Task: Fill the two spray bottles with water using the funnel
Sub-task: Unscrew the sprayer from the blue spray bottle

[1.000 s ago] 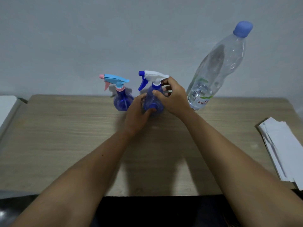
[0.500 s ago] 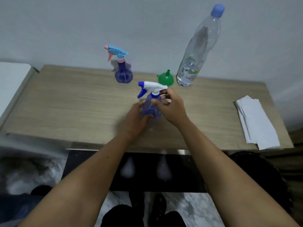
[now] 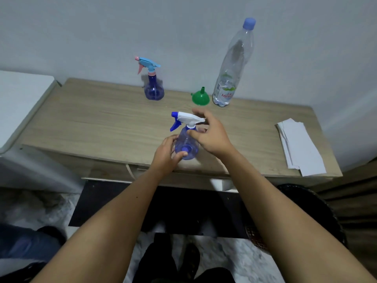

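Wooden table (image 3: 85, 123) first, then our near bottle (image 3: 186, 145) upright at its front edge: left hand (image 3: 166, 155) wraps the belly, right hand (image 3: 212, 135) fingers curl round the neck under the sprayer. Funnel (image 3: 201, 97) sits beyond the right fingers.

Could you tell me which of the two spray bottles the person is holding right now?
The spray bottle with the white-and-blue trigger head, near the table's front edge: the left hand grips its body. The other spray bottle, with a light-blue-and-pink head, stands untouched by the wall.
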